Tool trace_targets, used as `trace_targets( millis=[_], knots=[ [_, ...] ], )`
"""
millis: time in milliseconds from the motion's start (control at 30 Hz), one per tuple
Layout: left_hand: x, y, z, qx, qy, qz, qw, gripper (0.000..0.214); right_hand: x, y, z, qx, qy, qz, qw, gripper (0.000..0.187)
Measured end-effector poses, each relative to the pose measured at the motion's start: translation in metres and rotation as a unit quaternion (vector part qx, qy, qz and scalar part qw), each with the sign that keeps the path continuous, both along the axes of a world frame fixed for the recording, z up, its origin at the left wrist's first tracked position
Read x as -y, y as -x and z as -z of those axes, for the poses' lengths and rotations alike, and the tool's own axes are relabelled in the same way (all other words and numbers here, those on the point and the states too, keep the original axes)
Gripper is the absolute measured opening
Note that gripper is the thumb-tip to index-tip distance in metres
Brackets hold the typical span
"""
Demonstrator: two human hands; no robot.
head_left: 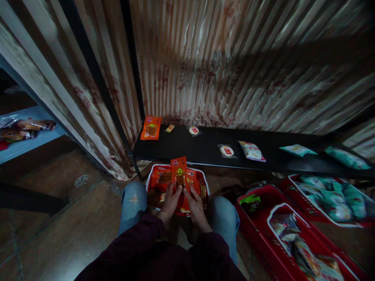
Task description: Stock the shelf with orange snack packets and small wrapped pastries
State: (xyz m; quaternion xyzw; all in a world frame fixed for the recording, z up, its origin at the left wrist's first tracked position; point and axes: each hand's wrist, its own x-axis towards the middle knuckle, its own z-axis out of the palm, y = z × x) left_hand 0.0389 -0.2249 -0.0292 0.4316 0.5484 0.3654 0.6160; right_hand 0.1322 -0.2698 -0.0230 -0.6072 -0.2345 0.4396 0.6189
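Note:
Between my knees, my left hand [170,200] and my right hand [195,203] hold an orange snack packet [179,168] by its lower part, thumbs on the front and fingers mostly hidden. It stands roughly upright, showing brown strips through a window. Under it is a red shopping basket [207,183] with a white rim, containing more orange packets [164,176] and small wrapped snacks. Just beyond, on a low black shelf [175,147], another orange packet [151,128] lies at the left end. To its right are a small yellow packet [170,128] and two round wrapped snacks [193,130].
A white snack bag [252,151] and two green packets [298,150] lie farther right on the shelf. Red baskets [252,218] with bagged snacks stand at my right. Black shelf posts [98,80] rise at left before a striped curtain [187,66]. A pale blue shelf [32,142] holds packets.

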Motion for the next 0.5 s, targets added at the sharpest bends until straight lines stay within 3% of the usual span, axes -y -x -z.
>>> trace_targets(
  millis=[200, 333, 500],
  knots=[
    [0.006, -0.002, 0.005, 0.208, 0.093, -0.025, 0.973, 0.044, 0.003, 0.012, 0.015, 0.099, -0.003, -0.048, 0.994, 0.051],
    [0.008, -0.001, 0.000, 0.231, 0.131, -0.058, 0.962, 0.047, 0.003, 0.017, 0.025, 0.212, -0.004, -0.061, 0.975, 0.046],
    [0.005, 0.001, -0.007, 0.250, 0.148, -0.063, 0.955, 0.043, 0.005, 0.023, 0.022, 0.303, -0.015, -0.066, 0.950, 0.040]
  ],
)
